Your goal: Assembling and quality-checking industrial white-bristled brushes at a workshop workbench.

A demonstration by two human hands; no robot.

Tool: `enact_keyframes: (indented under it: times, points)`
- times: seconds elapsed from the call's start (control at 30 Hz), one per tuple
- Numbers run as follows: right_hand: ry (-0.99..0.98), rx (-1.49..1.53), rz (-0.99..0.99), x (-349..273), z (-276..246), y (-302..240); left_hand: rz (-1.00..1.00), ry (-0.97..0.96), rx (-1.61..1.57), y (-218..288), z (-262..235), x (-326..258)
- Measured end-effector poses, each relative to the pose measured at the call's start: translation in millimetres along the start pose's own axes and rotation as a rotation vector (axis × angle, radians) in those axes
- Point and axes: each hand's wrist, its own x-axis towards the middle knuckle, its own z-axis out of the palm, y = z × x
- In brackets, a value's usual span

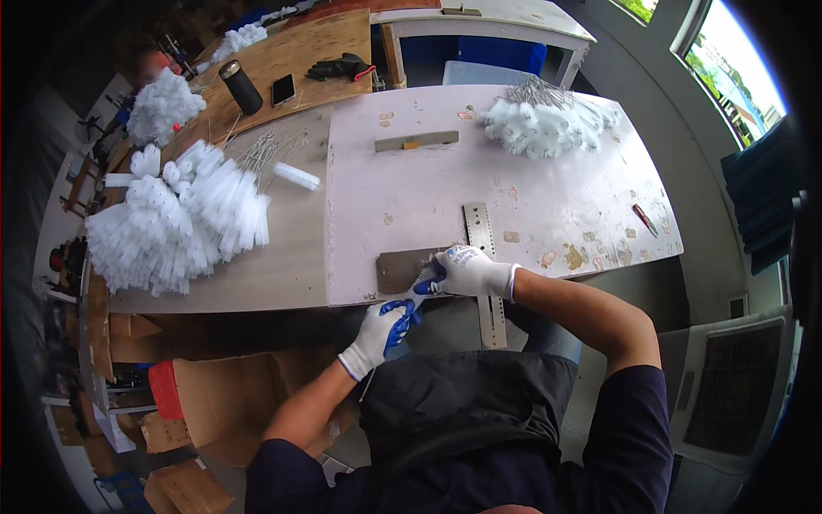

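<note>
Wire stem (366, 390) runs from the desk (548, 197) edge down toward the person, gripped by the gloved left hand (378, 336). Right hand (469, 271), farther out, presses flat on a metal plate (401, 269); its grasp is unclear.

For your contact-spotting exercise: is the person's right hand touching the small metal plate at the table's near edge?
Touching. The head view shows the right hand, in a white and blue glove, resting on the metal plate, its fingers overlapping the plate's right end with no gap.

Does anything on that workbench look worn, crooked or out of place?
Yes. The pale tabletop is scuffed, with brownish patches where the coating has chipped near its front right edge. The slotted metal bar overhangs the front edge, passing under the right hand.
</note>
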Motion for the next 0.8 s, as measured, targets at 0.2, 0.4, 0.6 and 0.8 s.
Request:
enact_keyframes:
  times: [0.2, 0.4, 0.6, 0.8]
  points:
    - [-0.009, -0.516, -0.325, 19.3, 25.3, 39.1, 0.070, -0.055, 0.694, 32.1, -15.1, 2.1]
    - [0.084, -0.453, -0.214, 8.4, 32.9, 35.1, 0.856, 0.372, 1.566, 58.1, -1.1, -22.9]
    - [0.129, -0.335, -0.056, 8.1, 41.2, 13.3, 0.351, 0.604, 0.395, -4.1, 9.8, -39.2]
    - [0.196, -0.332, 0.016, 7.5, 40.5, 13.1, 0.570, 0.717, -0.354, 26.3, -3.2, 70.3]
